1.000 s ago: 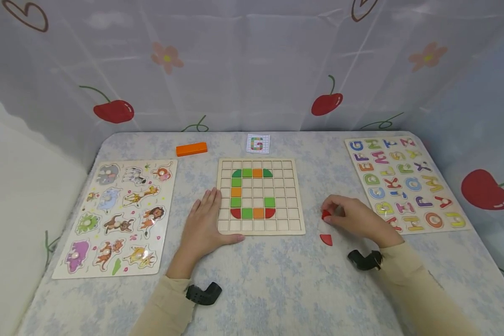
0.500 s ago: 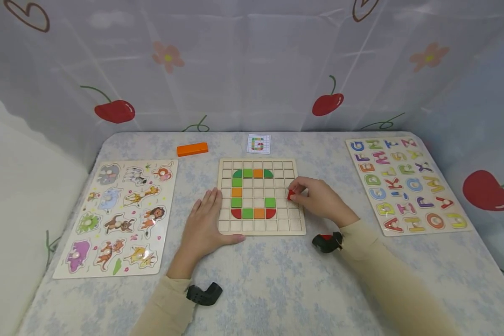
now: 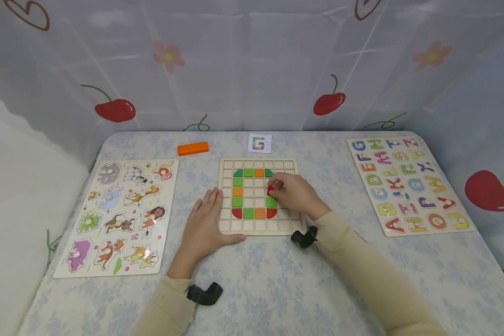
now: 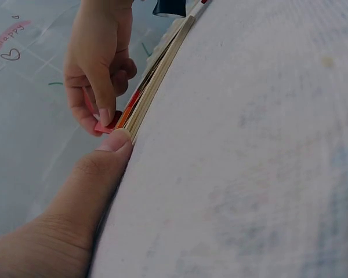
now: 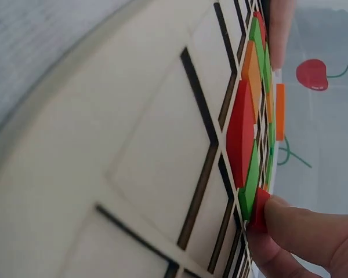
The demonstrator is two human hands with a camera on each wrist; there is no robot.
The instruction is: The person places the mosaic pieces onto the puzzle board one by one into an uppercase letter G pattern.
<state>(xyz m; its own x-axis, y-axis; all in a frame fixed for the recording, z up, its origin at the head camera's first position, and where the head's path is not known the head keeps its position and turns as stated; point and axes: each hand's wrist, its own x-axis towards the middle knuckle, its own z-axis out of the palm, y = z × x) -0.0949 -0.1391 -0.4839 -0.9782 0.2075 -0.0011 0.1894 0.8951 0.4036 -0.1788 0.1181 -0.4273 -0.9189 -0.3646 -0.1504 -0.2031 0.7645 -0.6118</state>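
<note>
A wooden grid board (image 3: 285, 225) lies mid-table, with green, orange and red tiles set in a G shape. My right hand (image 3: 294, 193) is over the board's right part and pinches a small red tile (image 3: 270, 190) just above the green tile (image 3: 270, 202). In the right wrist view the red tile (image 5: 258, 209) sits at my fingertips against a green tile (image 5: 249, 185). My left hand (image 3: 203, 226) rests flat on the table, its thumb along the board's front left corner. The left wrist view shows that thumb (image 4: 104, 168) at the board's edge (image 4: 156, 75).
An animal puzzle board (image 3: 115, 214) lies at the left and an alphabet puzzle board (image 3: 407, 182) at the right. An orange block (image 3: 192, 148) and a small pattern card (image 3: 259, 143) lie behind the grid board. Cherry-print curtain closes off the back and sides.
My right hand carried the red tile from the table at the right leftward onto the board, to above the green tile. A second red piece near it is now out of sight. The left hand stayed put.
</note>
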